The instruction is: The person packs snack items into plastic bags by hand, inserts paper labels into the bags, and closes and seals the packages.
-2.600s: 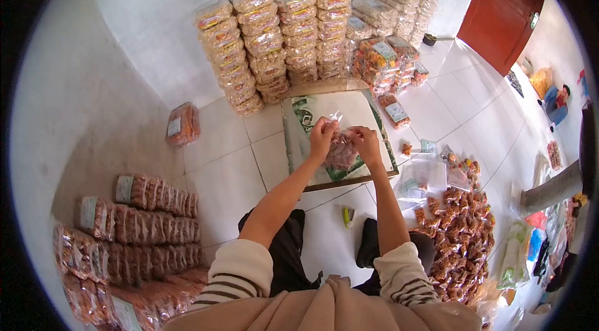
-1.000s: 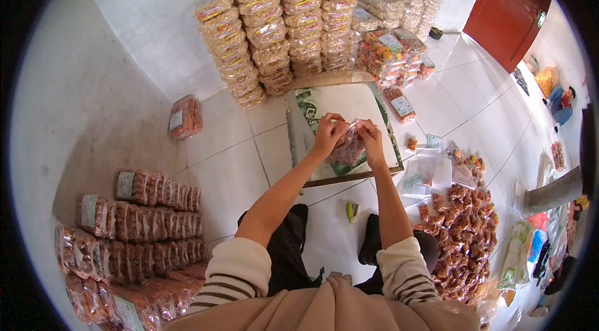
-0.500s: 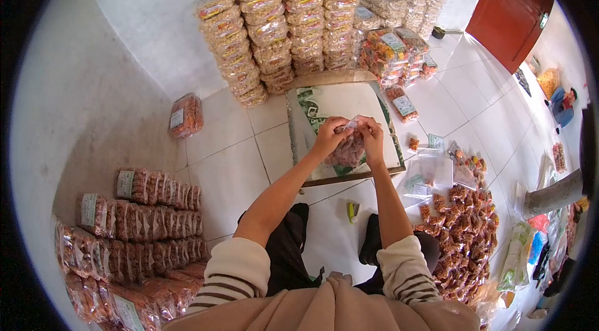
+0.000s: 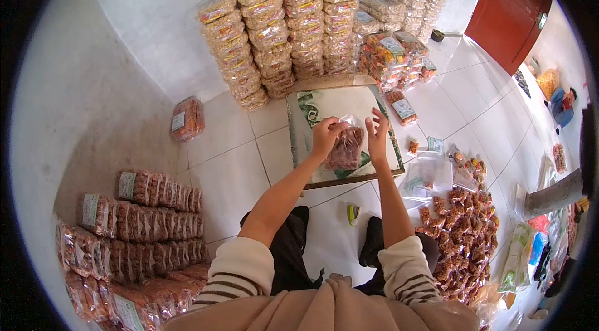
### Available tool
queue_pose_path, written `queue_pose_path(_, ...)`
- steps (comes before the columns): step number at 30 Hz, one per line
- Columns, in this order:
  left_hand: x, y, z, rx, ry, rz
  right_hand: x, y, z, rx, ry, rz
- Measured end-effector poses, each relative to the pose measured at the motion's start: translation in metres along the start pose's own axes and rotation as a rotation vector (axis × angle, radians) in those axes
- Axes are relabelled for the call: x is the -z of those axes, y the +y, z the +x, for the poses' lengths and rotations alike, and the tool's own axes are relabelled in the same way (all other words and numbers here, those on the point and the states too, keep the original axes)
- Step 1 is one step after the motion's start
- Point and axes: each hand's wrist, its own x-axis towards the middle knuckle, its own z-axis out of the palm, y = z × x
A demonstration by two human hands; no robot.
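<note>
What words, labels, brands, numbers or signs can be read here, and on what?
None can be quoted.
Low table: green print, pale marks, too blurred.
Lower-left packs: white labels, too small.
Tall stacks: red-yellow print, too small.
Lone left-wall pack: white label, too small.
Clear bag: no lettering discernible.
All other labels: too small.

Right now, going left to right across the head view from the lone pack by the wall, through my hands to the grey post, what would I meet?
Lone pack, left hand, filled bag, right hand, clear plastic, grey post.
</note>
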Motion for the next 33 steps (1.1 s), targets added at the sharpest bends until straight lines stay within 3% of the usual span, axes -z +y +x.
queue_pose_path(1,0.004,0.004,0.001,-0.029,0.008,0.041,0.0,0.006,0.0,0.002,0.006,0.001)
queue_pose_path(4,0.003,0.005,0.003,-0.08,0.033,0.075,0.004,0.009,-0.003,0.124,-0.283,-0.204)
queue_pose_path(9,0.003,-0.003,0.005,-0.173,0.099,0.094,-0.008,0.006,-0.009,0.055,-0.14,-0.178)
queue_pose_path(11,0.002,-0.005,0.004,-0.157,0.095,0.123,-0.005,0.007,-0.006,0.252,-0.124,-0.366)
queue_pose_path(14,0.001,-0.01,0.005,-0.165,0.107,0.111,-0.001,-0.005,-0.003,0.365,-0.136,-0.428)
queue_pose_path(18,0.002,-0.003,0.004,-0.23,0.121,0.145,-0.003,-0.001,-0.005,0.345,-0.129,-0.43)
queue_pose_path(21,0.002,-0.009,0.005,-0.161,0.114,0.114,-0.007,-0.014,-0.008,0.377,-0.021,-0.439)
queue_pose_path(27,0.01,0.008,0.003,-0.066,0.02,0.153,-0.013,0.004,-0.005,0.249,-0.171,-0.5)
queue_pose_path(29,0.012,0.001,0.004,-0.062,0.023,-0.153,-0.013,0.004,-0.006,0.214,-0.18,-0.503)
queue_pose_path(30,0.016,0.0,0.005,-0.062,0.023,-0.151,-0.014,0.007,-0.006,0.213,-0.18,-0.501)
queue_pose_path(32,0.026,-0.001,0.005,0.036,-0.218,-0.008,-0.015,0.014,-0.006,0.081,-0.148,-0.386)
queue_pose_path(33,0.024,-0.008,0.006,0.037,-0.217,-0.009,-0.016,0.014,-0.006,0.082,-0.149,-0.386)
